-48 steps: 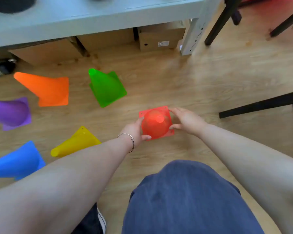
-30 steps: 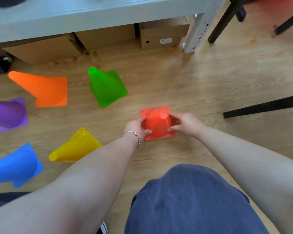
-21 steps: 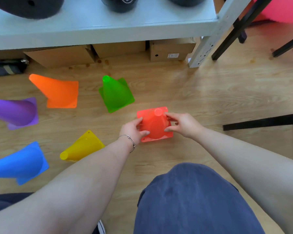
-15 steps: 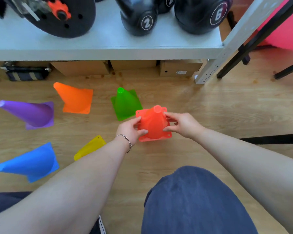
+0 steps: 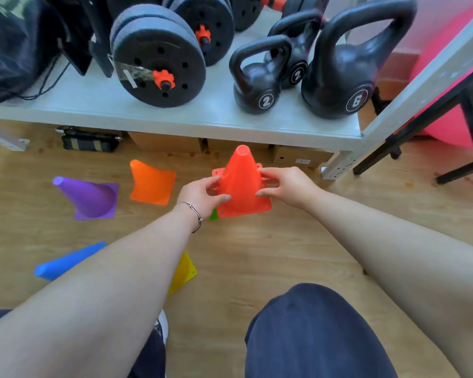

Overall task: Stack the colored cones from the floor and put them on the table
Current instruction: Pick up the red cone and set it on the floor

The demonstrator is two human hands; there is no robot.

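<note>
Gripping the red plastic cone (image 5: 241, 184) above the green cone (image 5: 213, 214), left hand (image 5: 202, 193) and right hand (image 5: 287, 186) clamp its sides; misalignment risks jamming or toppling the nest.

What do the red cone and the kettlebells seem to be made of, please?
Red cone: thin, smooth plastic by its look, slightly translucent, with small holes at the base corners. Kettlebells: black with a dull sheen; a coated shell, plastic or vinyl perhaps; the core cannot be told.

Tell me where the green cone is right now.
Mostly hidden: only a green cone corner shows on the floor, behind the red cone held in both hands, beside the left hand.
</note>
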